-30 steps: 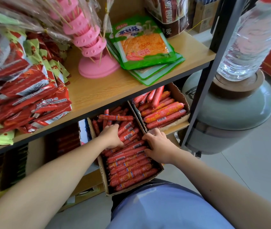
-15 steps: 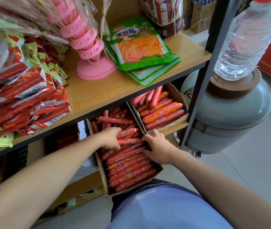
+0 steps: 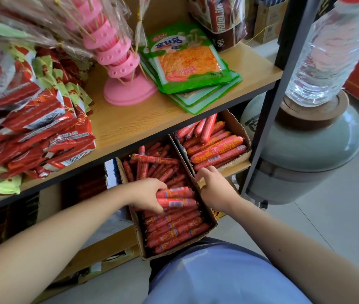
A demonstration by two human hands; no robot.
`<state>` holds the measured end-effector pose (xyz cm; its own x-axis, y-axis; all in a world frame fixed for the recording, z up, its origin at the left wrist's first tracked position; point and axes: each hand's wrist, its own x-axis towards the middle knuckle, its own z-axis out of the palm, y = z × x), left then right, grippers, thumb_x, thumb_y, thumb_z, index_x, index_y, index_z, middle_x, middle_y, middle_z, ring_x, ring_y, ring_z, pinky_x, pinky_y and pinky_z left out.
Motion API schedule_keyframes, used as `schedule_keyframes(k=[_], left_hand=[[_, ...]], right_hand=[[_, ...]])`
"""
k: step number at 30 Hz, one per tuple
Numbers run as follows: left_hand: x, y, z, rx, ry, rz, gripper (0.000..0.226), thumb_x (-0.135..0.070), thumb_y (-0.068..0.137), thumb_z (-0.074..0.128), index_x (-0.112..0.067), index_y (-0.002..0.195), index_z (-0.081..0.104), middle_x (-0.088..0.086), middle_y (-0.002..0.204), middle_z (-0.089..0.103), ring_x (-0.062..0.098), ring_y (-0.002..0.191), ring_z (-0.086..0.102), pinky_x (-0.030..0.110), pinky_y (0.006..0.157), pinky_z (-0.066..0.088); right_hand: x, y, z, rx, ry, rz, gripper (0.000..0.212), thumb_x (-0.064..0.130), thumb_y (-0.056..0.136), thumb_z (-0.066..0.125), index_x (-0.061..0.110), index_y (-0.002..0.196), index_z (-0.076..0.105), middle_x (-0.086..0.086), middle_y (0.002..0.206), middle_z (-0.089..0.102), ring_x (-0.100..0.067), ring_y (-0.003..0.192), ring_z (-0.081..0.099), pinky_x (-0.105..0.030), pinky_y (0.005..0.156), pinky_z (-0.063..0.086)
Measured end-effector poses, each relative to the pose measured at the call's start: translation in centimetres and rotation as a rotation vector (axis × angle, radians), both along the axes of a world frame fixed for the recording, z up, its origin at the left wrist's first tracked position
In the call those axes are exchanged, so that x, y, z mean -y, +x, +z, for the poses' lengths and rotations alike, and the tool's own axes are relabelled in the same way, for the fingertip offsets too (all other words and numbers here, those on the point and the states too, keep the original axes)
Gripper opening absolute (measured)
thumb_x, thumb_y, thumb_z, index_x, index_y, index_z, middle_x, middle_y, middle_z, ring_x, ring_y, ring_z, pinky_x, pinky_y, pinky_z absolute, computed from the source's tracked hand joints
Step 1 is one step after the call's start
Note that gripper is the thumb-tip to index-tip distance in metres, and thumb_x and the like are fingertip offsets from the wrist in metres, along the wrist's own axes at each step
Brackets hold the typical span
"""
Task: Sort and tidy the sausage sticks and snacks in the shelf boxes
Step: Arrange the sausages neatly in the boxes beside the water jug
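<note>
My left hand (image 3: 150,196) is inside the box (image 3: 138,234), fingers curled round two sticks (image 3: 176,192) above its middle. The right hand (image 3: 217,190) sits at the box's right wall with its fingers bent. I cannot tell whether it pinches the cardboard or only touches it.

My worry is the grip. The wrappers look slick, and two sticks held near one end could scissor apart and drop crosswise onto the neat rows at the box's near end.

The box seems to overhang the shelf (image 3: 240,166), so a hard press there could tip it. At the box's far end the loose sticks (image 3: 152,160) lie jumbled, and dragging through them could flick one over the wall.
</note>
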<state>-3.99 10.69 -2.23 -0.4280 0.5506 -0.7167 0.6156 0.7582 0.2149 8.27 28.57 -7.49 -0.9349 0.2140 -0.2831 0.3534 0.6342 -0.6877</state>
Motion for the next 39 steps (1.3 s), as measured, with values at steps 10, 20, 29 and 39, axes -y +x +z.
schedule_keyframes(k=[10, 20, 29, 39], left_hand=[[1.0, 2.1, -3.0, -0.224, 0.118, -0.169, 0.067, -0.048, 0.077, 0.073, -0.023, 0.132, 0.045, -0.007, 0.125, 0.050, 0.015, 0.112, 0.053, 0.037, 0.091, 0.049], [2.1, -0.2, -4.2, -0.418, 0.485, 0.082, 0.040, -0.038, 0.089, 0.063, -0.022, 0.125, 0.056, -0.007, 0.126, 0.047, 0.014, 0.119, 0.042, 0.036, 0.103, 0.040], [0.5, -1.5, -5.7, -0.372, 0.058, 0.188, 0.056, -0.035, 0.098, 0.049, -0.023, 0.150, 0.033, 0.005, 0.146, 0.046, 0.028, 0.136, 0.036, 0.044, 0.110, 0.026], [-1.7, -1.5, -4.7, -0.065, 0.327, 0.234, 0.028, -0.028, 0.089, 0.068, -0.029, 0.117, 0.065, -0.007, 0.110, 0.061, 0.014, 0.102, 0.059, 0.027, 0.083, 0.047]], right_hand=[[0.5, 0.1, -0.3, -0.026, -0.006, 0.017, 0.037, 0.015, 0.090, 0.055, 0.020, 0.126, 0.048, -0.004, 0.128, 0.040, -0.025, 0.120, 0.040, -0.037, 0.099, 0.042], [1.1, 0.5, -0.4, 0.059, -0.020, 0.146, 0.066, 0.032, 0.089, 0.062, 0.029, 0.147, 0.031, -0.002, 0.143, 0.023, -0.028, 0.132, 0.027, -0.045, 0.111, 0.035], [1.5, 0.4, -0.5, 0.061, -0.116, 0.125, 0.067, 0.041, 0.095, 0.059, 0.026, 0.151, 0.025, -0.003, 0.147, 0.022, -0.026, 0.137, 0.027, -0.042, 0.115, 0.032], [1.2, 0.5, -0.7, 0.075, -0.131, 0.133, 0.070, 0.043, 0.093, 0.062, 0.030, 0.151, 0.025, -0.004, 0.143, 0.024, -0.028, 0.135, 0.028, -0.043, 0.114, 0.033]])
